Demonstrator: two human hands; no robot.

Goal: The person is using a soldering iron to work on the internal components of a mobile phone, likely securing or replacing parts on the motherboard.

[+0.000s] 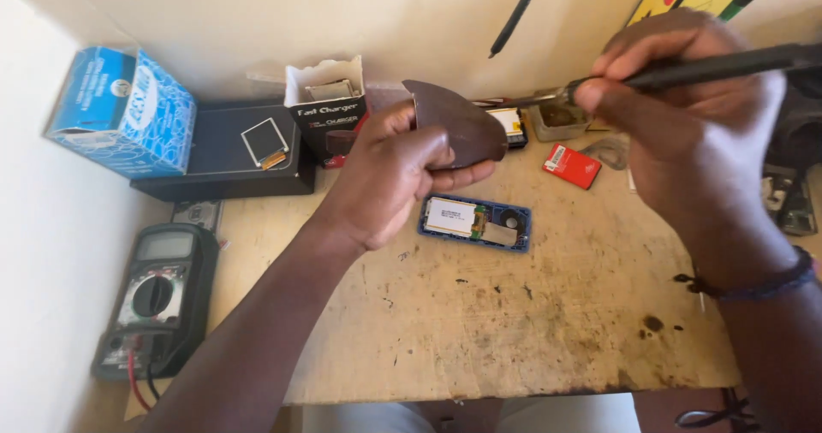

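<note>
left forearm, nearest the camera, rises from the bottom edge to the left hand (390, 176); its fingers are curled tight around a dark brown curved piece (458, 125), held up off the counter (514, 330) just above the opened blue phone (475, 222).

landmark: opened blue phone, face down on the worn, stained wooden counter, white label and circuit parts exposed.

- right hand (693, 116): up and right of the phone, well clear of the counter. fingers pinched in a pen grip on a black soldering iron (711, 67), whose metal tip points left toward a small tin (558, 118) standing beyond the phone. whether the tip touches the tin cannot be told. dark beaded band on the wrist.
- red flat pack (572, 165): right of the phone, lying flat, apart from it.
- black multimeter (156, 300): far left of the phone, at the counter's near left edge, red and black leads hanging down.
- flat black box (218, 163): up and left of the phone, with a small display module (265, 141) lying on top.
- blue carton (124, 112): left of the black box, tilted, resting against it.
- open white-and-black charger box (327, 108): behind the left hand, upright against the wall.
</note>
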